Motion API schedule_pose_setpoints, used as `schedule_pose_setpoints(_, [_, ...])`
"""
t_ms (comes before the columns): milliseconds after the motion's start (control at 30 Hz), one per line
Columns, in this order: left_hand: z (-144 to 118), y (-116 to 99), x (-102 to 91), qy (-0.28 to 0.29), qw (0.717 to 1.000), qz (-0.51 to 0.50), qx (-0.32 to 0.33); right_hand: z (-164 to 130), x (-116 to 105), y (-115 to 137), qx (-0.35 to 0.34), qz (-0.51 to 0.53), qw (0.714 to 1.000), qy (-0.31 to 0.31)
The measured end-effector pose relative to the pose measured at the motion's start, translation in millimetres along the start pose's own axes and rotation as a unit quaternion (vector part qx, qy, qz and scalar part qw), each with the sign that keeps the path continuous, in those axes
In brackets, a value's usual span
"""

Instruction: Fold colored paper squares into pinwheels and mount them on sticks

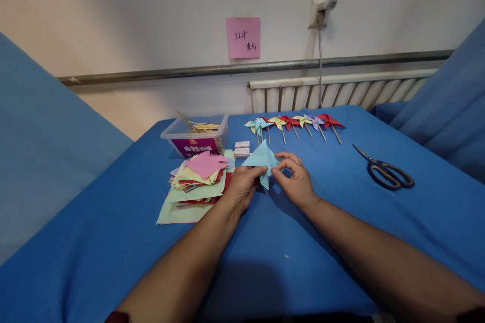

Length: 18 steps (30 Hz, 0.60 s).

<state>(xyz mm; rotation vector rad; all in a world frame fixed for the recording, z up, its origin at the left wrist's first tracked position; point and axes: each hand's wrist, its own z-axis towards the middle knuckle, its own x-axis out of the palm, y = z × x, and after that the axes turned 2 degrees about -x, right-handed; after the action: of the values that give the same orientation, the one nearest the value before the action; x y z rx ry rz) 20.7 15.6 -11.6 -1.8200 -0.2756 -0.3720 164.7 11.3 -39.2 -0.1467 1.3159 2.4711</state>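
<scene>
Over the middle of a blue-covered table [113, 242], both my hands hold a folded light blue paper piece [260, 159]. My left hand [242, 185] grips its lower left side. My right hand [294, 175] pinches its right edge between thumb and forefinger. A loose stack of coloured paper squares [193, 184] lies just left of my left hand, with a pink sheet on top. Behind the paper piece lies a row of several finished paper pinwheels on sticks [295, 123].
A clear plastic box of wooden sticks [195, 139] stands behind the paper stack, with small white boxes [241, 149] beside it. Black scissors [386, 170] lie at the right. Blue fabric rises on both sides. A radiator [341, 92] and a pink note [243, 36] are on the wall.
</scene>
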Motion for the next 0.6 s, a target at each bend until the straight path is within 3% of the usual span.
schedule_pose_setpoints(433, [-1.1, -2.1, 0.1, 0.005, 1.0, 0.02, 0.006, -0.5, -0.2, -0.1, 0.007, 0.023, 1.0, 0.009])
schedule_pose_setpoints(600, [-2.5, -2.6, -0.7, 0.044, 0.998, 0.051, -0.002, 3.6, -2.6, -1.8, 0.11, 0.181, 0.977, -0.001])
